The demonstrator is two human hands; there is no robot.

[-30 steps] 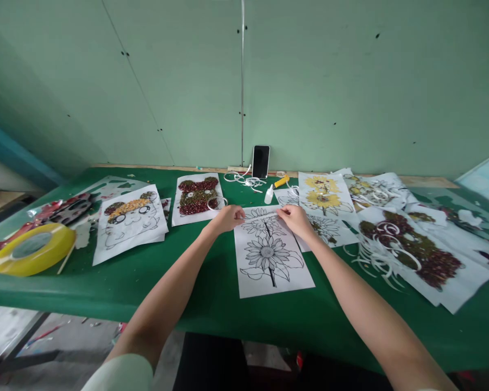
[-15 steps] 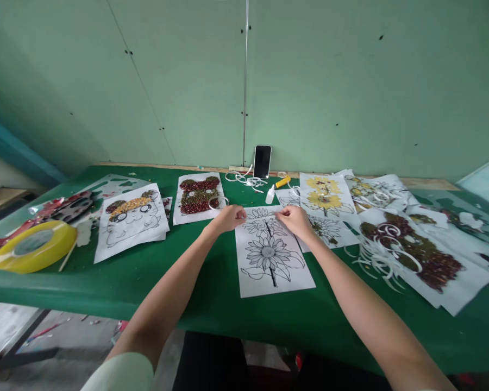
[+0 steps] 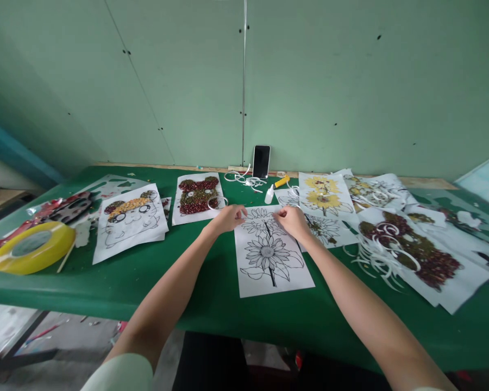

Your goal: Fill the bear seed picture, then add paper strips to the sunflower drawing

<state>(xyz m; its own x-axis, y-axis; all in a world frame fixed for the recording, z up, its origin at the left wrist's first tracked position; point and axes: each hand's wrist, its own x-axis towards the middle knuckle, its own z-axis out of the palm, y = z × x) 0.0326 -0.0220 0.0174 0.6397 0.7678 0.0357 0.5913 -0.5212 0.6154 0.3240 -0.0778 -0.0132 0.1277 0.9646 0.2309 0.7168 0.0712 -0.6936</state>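
Observation:
A sheet of paper with a black line drawing of sunflowers [image 3: 277, 271] lies on the green table in front of me. At its top left corner, my left hand [image 3: 230, 217] is closed, thumb and fingers pinched together. My right hand [image 3: 292, 220] is likewise pinched near the top right of the sheet. A faint pale line crosses the paper between the fingertips, too thin to make out. Just beyond the hands stand a small white glue bottle [image 3: 269, 194] and a yellow-handled tool [image 3: 282, 181]. A white ring [image 3: 217, 202] lies beside my left hand.
A phone [image 3: 261, 161] leans against the wall, with curled white strips [image 3: 244, 179] beside it. Left are a seed-covered picture [image 3: 199, 196], a hamster drawing [image 3: 130, 222] and a yellow tape roll [image 3: 33, 247]. Right are a yellow sunflower picture [image 3: 325, 193] and curled white strips [image 3: 381, 260].
My right hand has come slightly left, toward my left hand, still pinched. My left hand stays at the sheet's top left corner. The paper has hardly moved.

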